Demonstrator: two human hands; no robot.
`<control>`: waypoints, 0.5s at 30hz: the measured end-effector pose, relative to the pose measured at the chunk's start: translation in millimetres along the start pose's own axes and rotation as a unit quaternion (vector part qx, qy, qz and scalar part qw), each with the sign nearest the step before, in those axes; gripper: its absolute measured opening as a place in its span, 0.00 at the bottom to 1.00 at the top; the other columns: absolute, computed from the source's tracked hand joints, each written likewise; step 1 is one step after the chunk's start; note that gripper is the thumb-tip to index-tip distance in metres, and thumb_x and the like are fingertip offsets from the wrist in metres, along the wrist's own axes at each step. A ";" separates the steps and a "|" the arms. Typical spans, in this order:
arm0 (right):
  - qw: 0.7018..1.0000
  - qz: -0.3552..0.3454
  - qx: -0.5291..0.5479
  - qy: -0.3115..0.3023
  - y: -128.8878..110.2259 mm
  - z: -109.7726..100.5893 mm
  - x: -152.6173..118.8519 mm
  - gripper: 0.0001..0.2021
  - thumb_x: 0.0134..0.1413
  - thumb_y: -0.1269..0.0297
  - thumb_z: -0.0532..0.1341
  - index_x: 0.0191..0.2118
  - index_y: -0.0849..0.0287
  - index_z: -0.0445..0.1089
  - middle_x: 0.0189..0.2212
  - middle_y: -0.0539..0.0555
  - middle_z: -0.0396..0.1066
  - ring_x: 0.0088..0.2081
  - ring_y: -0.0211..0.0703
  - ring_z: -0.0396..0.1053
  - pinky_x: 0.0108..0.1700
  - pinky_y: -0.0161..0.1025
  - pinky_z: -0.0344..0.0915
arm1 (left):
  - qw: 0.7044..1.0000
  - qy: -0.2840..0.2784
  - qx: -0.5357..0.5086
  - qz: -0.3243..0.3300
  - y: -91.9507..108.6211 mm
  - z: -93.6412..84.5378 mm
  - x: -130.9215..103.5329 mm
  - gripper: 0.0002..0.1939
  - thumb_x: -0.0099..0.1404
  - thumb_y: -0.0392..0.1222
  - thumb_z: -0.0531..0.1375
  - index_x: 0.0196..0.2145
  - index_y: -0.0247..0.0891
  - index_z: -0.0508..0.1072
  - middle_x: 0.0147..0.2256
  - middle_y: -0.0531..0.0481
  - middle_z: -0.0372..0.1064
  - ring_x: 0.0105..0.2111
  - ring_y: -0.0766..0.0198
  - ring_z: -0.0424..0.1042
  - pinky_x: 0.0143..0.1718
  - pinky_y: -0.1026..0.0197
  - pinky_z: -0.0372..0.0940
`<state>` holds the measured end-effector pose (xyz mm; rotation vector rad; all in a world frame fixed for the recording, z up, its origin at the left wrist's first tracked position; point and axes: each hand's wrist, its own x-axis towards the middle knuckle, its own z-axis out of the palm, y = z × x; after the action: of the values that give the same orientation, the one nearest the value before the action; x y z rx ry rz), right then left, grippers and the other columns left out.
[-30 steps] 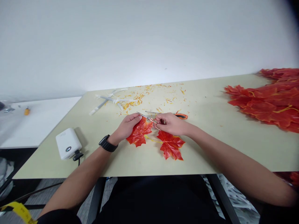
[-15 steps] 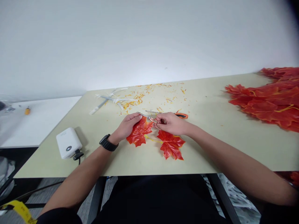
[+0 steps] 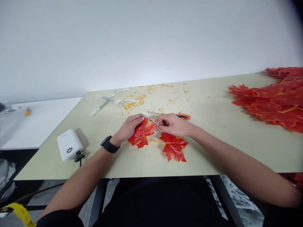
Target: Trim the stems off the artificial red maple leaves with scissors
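Note:
My left hand (image 3: 129, 127) pinches the upper left edge of a red artificial maple leaf (image 3: 141, 135), with the thumb on top. In my right hand (image 3: 174, 124) are small scissors (image 3: 152, 120) with copper-coloured handles, fingers closed round the loops. The scissors point left, their blades lying along the leaf's top edge close to my left thumb. A thin yellow stem (image 3: 156, 141) links this leaf to a second red maple leaf (image 3: 174, 147), which rests on the table below my right hand. Behind the right hand lies a tool with an orange and black handle (image 3: 184, 117) and a thin metal shaft.
Yellow and orange trimmings (image 3: 139, 100) are scattered at the table's back. Whitish plastic strips (image 3: 106, 102) lie left of them. A white power bank (image 3: 69, 145) with a plugged-in cable stands at the left. Red leaves (image 3: 272, 104) are heaped at the right.
Almost nothing differs. The scissors and the leaves have shifted only very slightly, and both hands keep their hold.

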<state>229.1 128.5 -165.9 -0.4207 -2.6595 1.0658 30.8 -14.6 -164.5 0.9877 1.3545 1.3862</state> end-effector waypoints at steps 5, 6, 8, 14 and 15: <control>1.000 -0.001 -0.002 -0.003 2.2 -0.5 0.2 0.14 0.59 0.58 0.59 0.28 0.56 0.55 0.24 0.46 0.58 0.27 0.35 0.53 0.30 0.36 0.50 | 1.000 -0.003 0.000 0.003 0.9 -0.6 -1.6 0.18 0.59 0.54 0.70 0.29 0.36 0.75 0.27 0.54 0.72 0.25 0.68 0.68 0.27 0.66 0.63; 1.000 -0.003 -0.004 -0.003 2.4 -0.6 0.2 0.14 0.59 0.59 0.59 0.28 0.56 0.55 0.24 0.46 0.58 0.26 0.35 0.53 0.30 0.36 0.50 | 1.000 -0.004 0.001 0.004 0.8 -0.8 -1.7 0.17 0.60 0.54 0.70 0.29 0.36 0.75 0.27 0.54 0.72 0.25 0.68 0.68 0.27 0.67 0.63; 1.000 -0.008 -0.005 -0.002 2.2 -0.6 0.2 0.13 0.58 0.60 0.60 0.28 0.56 0.55 0.23 0.46 0.59 0.26 0.35 0.53 0.30 0.36 0.50 | 1.000 -0.005 0.001 0.003 0.6 -1.0 -1.7 0.17 0.60 0.54 0.70 0.29 0.37 0.75 0.27 0.54 0.72 0.25 0.68 0.68 0.27 0.67 0.63; 1.000 -0.002 -0.005 -0.002 -0.1 -0.7 -0.2 0.15 0.56 0.58 0.61 0.27 0.56 0.54 0.23 0.46 0.59 0.26 0.35 0.54 0.29 0.36 0.50 | 1.000 -0.005 0.007 0.000 0.2 -1.2 -0.8 0.17 0.59 0.55 0.70 0.29 0.37 0.75 0.27 0.54 0.72 0.25 0.68 0.67 0.28 0.66 0.63; 1.000 -0.002 -0.006 -0.001 -0.1 -0.8 -0.3 0.15 0.57 0.58 0.61 0.28 0.56 0.54 0.23 0.46 0.59 0.26 0.35 0.54 0.29 0.36 0.50 | 1.000 -0.003 0.010 0.001 -0.1 -1.3 -0.6 0.18 0.59 0.55 0.70 0.29 0.36 0.75 0.27 0.54 0.71 0.25 0.68 0.67 0.28 0.66 0.63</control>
<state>229.5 128.8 -165.3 -0.4153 -2.6688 1.0513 29.8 -15.6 -164.6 1.0059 1.3654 1.3716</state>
